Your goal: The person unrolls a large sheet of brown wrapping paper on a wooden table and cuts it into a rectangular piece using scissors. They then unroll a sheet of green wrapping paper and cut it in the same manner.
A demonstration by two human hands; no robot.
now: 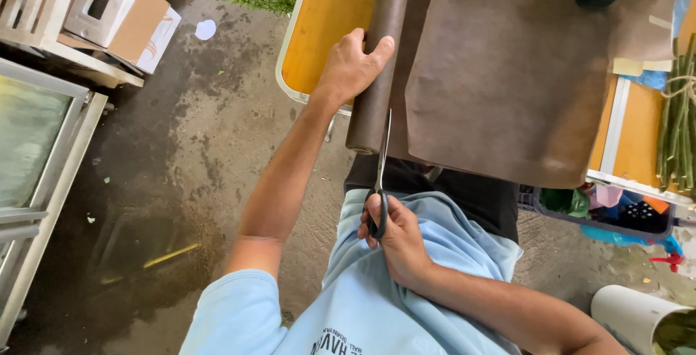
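My left hand [351, 65] grips a roll of brown paper [378, 72] that lies along the left edge of a yellow-topped table [322, 22]. A loose sheet of the same brown paper [507, 72] spreads from the roll across the table and hangs over its near edge. My right hand [395, 235] holds a pair of scissors [380, 174] by the black handles, close to my body. The blades point up at the near end of the roll, where sheet and roll meet.
Green stems tied with string [678, 123] lie at the table's right end. A crate of coloured bits [616, 210] sits below it, and a white bucket [638, 319] at the lower right. Cardboard boxes [123, 14] rest on a white shelf at upper left. The concrete floor [174, 181] is wet.
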